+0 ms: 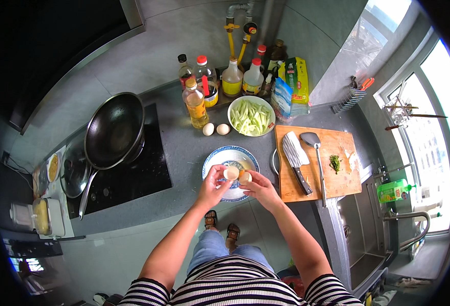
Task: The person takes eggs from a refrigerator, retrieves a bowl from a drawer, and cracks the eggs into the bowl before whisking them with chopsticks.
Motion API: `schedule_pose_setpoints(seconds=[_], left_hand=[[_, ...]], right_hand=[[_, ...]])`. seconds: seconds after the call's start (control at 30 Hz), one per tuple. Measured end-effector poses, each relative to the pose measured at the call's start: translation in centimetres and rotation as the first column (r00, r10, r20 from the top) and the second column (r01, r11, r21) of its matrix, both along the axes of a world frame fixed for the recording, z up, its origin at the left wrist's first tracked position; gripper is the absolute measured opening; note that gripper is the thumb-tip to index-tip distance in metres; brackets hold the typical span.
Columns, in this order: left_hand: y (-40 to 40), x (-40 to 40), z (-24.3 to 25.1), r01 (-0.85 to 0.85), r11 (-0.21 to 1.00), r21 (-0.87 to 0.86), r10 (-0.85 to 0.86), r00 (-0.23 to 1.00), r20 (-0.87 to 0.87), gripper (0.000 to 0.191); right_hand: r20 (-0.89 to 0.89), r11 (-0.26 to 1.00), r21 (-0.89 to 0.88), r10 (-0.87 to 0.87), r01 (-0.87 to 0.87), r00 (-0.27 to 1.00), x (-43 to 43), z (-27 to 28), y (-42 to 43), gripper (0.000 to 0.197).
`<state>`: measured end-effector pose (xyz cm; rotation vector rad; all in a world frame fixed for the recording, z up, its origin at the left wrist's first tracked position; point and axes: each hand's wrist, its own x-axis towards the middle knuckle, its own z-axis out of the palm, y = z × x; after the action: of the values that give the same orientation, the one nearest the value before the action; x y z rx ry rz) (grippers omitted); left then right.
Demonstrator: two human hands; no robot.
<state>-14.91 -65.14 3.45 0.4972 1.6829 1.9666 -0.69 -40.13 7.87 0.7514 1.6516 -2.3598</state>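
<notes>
My left hand (214, 184) holds one half of a cracked eggshell (231, 173), its pale hollow turned up. In my right hand (261, 187) is the other eggshell half (245, 178). Orange yolk (241, 173) shows between the two halves. Directly beneath both hands sits a blue-and-white patterned bowl (210, 156), with some clear liquid visible inside it; my hands hide part of its middle. Behind the bowl, two whole eggs (208, 129) lie side by side on the grey counter (182, 160).
A white bowl of sliced pale-green vegetable (251, 116) stands behind, near several bottles (196, 103). On the right, a wooden cutting board (341, 183) carries a cleaver (295, 153), a spatula (318, 168) and chopped greens (334, 163), beside the sink (359, 229). A wok (114, 130) rests on the left cooktop (152, 168).
</notes>
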Motion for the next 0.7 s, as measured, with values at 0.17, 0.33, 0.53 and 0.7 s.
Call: schedule_pose_setpoints(seconds=[0.17, 0.33, 0.53, 0.7], left_hand=[[1.6, 1.0, 3.0, 0.074, 0.987, -0.143, -0.107, 0.966, -0.236, 0.058], [1.8, 0.2, 2.3, -0.077, 0.922, -0.38, -0.167, 0.806, -0.569, 0.084], [1.6, 1.0, 3.1, 0.069, 0.917, -0.392, -0.205, 0.927, -0.315, 0.09], [1.2, -3.8, 0.1, -0.104, 0.915, -0.389, -0.124, 0.846, -0.518, 0.084]], right_hand=[[-0.082, 0.97, -0.244, -0.038, 0.017, 0.996, -0.7, -0.4, -1.5, 0.061], [-0.023, 0.988, -0.019, -0.151, 0.151, 0.988, -1.9, -0.5, -0.6, 0.055], [-0.029, 0.965, 0.138, -0.22, 0.222, 0.975, -1.5, -2.7, 4.9, 0.06], [0.041, 0.972, 0.08, -0.224, 0.22, 0.974, -4.9, -0.2, 3.0, 0.057]])
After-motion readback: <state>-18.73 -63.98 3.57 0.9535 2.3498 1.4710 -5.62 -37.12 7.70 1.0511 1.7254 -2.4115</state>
